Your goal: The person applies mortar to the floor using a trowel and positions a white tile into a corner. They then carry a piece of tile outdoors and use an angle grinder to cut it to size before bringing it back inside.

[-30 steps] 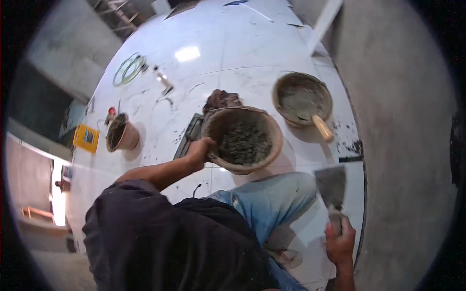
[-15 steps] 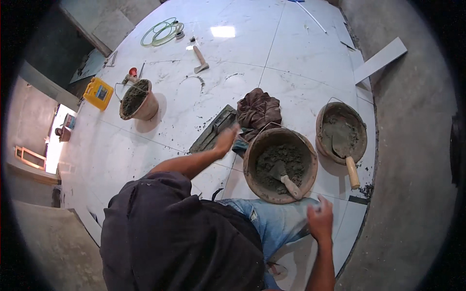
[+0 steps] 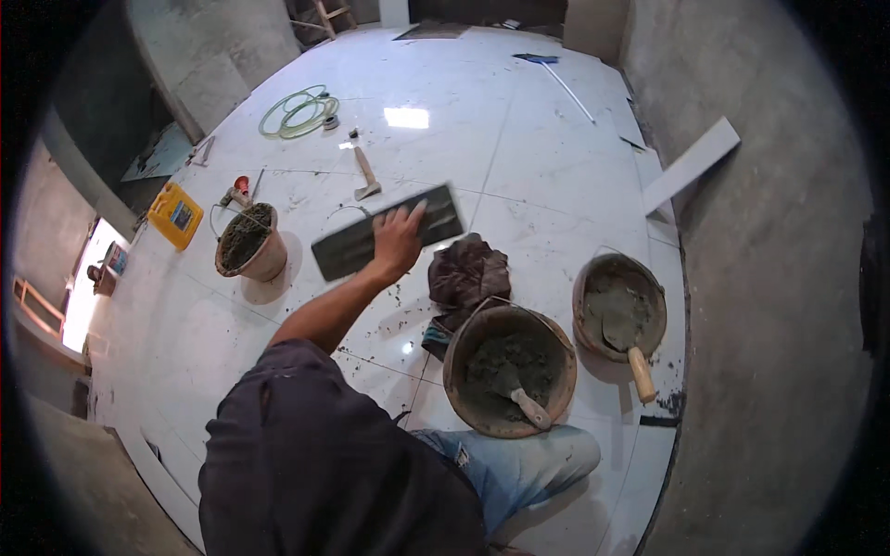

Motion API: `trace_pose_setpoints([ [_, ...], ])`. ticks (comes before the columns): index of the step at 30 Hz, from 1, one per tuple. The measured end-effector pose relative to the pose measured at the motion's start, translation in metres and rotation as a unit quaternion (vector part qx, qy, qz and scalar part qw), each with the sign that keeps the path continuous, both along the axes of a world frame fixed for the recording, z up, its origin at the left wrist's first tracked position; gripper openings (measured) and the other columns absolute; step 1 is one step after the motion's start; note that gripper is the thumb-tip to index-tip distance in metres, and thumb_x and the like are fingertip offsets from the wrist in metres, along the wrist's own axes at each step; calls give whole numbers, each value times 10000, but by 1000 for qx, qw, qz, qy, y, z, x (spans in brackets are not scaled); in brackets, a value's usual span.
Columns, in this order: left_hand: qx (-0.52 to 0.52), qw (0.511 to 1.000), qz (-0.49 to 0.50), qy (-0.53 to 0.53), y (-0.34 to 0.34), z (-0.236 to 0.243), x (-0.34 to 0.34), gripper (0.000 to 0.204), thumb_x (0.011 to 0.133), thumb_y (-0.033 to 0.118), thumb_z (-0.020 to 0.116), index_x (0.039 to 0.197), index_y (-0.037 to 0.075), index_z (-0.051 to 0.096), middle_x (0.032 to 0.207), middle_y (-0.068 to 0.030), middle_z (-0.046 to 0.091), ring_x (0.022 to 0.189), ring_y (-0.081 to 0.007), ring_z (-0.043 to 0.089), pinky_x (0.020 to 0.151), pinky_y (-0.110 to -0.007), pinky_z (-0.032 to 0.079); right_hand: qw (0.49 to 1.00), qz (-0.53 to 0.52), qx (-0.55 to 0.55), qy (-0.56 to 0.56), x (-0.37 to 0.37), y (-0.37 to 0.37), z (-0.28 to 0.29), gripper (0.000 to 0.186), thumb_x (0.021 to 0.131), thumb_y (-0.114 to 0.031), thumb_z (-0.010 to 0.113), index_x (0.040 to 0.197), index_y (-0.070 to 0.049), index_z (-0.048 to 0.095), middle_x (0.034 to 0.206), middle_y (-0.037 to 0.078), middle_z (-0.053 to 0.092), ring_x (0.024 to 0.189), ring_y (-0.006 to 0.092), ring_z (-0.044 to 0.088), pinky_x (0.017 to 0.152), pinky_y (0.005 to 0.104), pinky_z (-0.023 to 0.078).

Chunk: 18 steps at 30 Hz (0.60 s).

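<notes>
My left hand (image 3: pixel 398 243) is closed on a dark, rectangular plastering float (image 3: pixel 345 250), held above the tiled floor. The fingers wrap over the middle of the board. Just to its right and nearer lies a crumpled brown cloth (image 3: pixel 469 271). By my knee stands a mortar bucket (image 3: pixel 459 394) with grey mortar inside and a trowel (image 3: pixel 530 408) stuck in it, its handle on the rim. A second bucket (image 3: pixel 586 324) at the right holds wetter mortar and a wooden-handled trowel (image 3: pixel 641 374). My right hand is out of view.
At the left are another mortar-filled bucket (image 3: pixel 269 264) and a yellow jerrycan (image 3: pixel 174 216). A hatchet (image 3: pixel 366 176) and a coiled green hose (image 3: pixel 287 119) lie farther off. A white tile strip (image 3: pixel 691 167) leans on the right wall (image 3: pixel 779 306). A blue-headed broom (image 3: pixel 567 88) lies far back.
My left hand has taken hold of the plastering float and lifted it off the floor, farther away. My right hand has gone out of view. The view has tilted up, showing more of the room.
</notes>
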State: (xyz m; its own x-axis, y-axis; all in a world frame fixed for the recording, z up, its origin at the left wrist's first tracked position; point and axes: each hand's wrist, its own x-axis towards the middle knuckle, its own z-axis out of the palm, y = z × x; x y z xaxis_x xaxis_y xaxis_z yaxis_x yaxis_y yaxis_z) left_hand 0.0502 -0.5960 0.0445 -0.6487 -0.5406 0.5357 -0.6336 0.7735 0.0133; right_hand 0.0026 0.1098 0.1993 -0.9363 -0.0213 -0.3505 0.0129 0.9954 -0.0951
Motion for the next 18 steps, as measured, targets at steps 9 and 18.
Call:
trace_pose_setpoints([
  [9,-97,814,-562,-109,324,169,-158,531,781,36,541,1301,130,484,961,-62,543,944,-236,542,878,-442,344,862,277,-272,325,-66,-100,44,534,783,-274,693,1160,41,485,1018,231,552,978,378,559,850,440,460],
  [18,-295,360,-873,-149,673,67,-48,303,786,183,566,1060,64,620,967,-63,621,1032,-227,526,933,-446,341,914,-124,-339,184,111,85,-78,1064,683,-247,777,1440,4,74,1145,307,541,1053,410,564,930,430,449],
])
